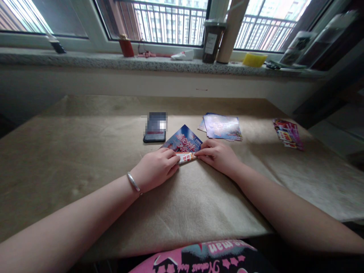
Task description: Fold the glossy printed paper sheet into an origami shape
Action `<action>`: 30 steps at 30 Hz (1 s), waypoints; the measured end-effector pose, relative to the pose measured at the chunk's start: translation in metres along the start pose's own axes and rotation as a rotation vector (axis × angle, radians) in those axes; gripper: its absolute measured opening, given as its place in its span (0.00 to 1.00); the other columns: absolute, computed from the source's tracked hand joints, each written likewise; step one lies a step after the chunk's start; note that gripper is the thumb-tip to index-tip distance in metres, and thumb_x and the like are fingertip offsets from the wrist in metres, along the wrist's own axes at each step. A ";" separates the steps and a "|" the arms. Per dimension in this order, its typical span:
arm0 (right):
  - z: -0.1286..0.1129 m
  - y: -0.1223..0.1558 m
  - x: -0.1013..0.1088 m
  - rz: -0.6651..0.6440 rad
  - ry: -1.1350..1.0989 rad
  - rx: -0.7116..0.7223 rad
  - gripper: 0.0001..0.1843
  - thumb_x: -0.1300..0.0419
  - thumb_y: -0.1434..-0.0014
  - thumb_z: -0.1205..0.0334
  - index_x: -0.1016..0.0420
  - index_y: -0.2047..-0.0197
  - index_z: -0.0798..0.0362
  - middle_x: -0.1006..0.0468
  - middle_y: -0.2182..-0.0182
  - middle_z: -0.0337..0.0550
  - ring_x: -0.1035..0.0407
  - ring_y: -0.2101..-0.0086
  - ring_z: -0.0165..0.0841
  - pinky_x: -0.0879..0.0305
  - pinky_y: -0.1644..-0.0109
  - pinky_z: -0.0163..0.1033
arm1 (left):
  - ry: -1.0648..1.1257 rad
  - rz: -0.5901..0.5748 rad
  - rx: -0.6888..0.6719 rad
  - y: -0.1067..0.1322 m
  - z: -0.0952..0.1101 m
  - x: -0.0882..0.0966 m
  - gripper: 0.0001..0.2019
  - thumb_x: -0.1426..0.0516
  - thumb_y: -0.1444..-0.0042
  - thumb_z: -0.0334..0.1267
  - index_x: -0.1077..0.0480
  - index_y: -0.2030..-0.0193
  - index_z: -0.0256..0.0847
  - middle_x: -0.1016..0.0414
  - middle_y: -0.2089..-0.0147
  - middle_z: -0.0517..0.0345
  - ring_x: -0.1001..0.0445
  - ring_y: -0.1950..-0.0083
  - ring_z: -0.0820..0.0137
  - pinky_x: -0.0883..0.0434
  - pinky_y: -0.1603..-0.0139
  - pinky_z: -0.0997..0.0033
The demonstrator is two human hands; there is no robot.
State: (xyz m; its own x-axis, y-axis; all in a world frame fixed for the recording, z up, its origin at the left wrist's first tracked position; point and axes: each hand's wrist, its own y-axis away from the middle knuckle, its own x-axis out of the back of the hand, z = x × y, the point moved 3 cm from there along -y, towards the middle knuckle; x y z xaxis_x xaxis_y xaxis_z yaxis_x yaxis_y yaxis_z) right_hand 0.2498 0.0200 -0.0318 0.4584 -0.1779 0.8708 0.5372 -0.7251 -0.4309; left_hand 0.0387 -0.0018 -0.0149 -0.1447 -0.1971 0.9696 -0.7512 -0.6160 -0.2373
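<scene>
L hand [155, 169] w/ silver bangle [133, 182] and R hand [217, 156] pinch folded red-and-white paper strip [185, 157], fingers closed on its ends. Blue printed card [183, 138] just past fingertips; glossy card stack [222, 126] beyond R fingers, phone [154, 137] beyond L, on beige felt mat [71, 159].

On my feed, the left hand [155, 170] and right hand [217, 156] pinch a printed strip [185, 157] at a blue card's [182, 138] edge, a phone [155, 127] just beside.
</scene>
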 end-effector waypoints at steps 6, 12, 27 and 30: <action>-0.003 0.003 0.002 -0.024 -0.035 0.022 0.09 0.41 0.41 0.60 0.19 0.61 0.47 0.24 0.64 0.43 0.31 0.64 0.32 0.35 0.61 0.37 | 0.049 0.049 -0.030 0.000 -0.005 -0.003 0.10 0.50 0.37 0.37 0.28 0.57 0.39 0.25 0.57 0.54 0.27 0.56 0.64 0.26 0.57 0.62; -0.004 0.004 0.003 -0.041 -0.010 0.054 0.10 0.42 0.39 0.59 0.19 0.59 0.47 0.23 0.64 0.44 0.31 0.64 0.32 0.35 0.60 0.38 | 0.080 0.061 -0.036 0.001 -0.009 -0.005 0.11 0.49 0.38 0.36 0.27 0.55 0.38 0.25 0.55 0.52 0.27 0.54 0.62 0.26 0.55 0.61; -0.006 0.003 0.003 -0.078 0.061 0.051 0.12 0.44 0.38 0.58 0.19 0.57 0.44 0.22 0.64 0.42 0.32 0.64 0.32 0.37 0.62 0.37 | 0.057 0.015 0.002 -0.003 -0.003 -0.002 0.12 0.50 0.37 0.36 0.29 0.53 0.37 0.26 0.55 0.50 0.29 0.53 0.62 0.27 0.55 0.61; -0.008 0.002 0.004 -0.101 0.090 0.051 0.12 0.44 0.37 0.58 0.19 0.57 0.44 0.22 0.64 0.41 0.32 0.64 0.33 0.38 0.63 0.37 | 0.051 0.003 -0.009 -0.004 -0.001 -0.002 0.14 0.50 0.37 0.39 0.31 0.48 0.40 0.27 0.56 0.51 0.29 0.53 0.62 0.28 0.53 0.60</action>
State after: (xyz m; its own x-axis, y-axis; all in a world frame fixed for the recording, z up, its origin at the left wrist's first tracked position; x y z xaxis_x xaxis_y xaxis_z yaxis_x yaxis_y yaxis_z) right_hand 0.2465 0.0125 -0.0271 0.3357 -0.1662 0.9272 0.6135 -0.7084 -0.3491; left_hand 0.0412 0.0023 -0.0158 -0.1795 -0.1595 0.9708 -0.7564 -0.6085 -0.2398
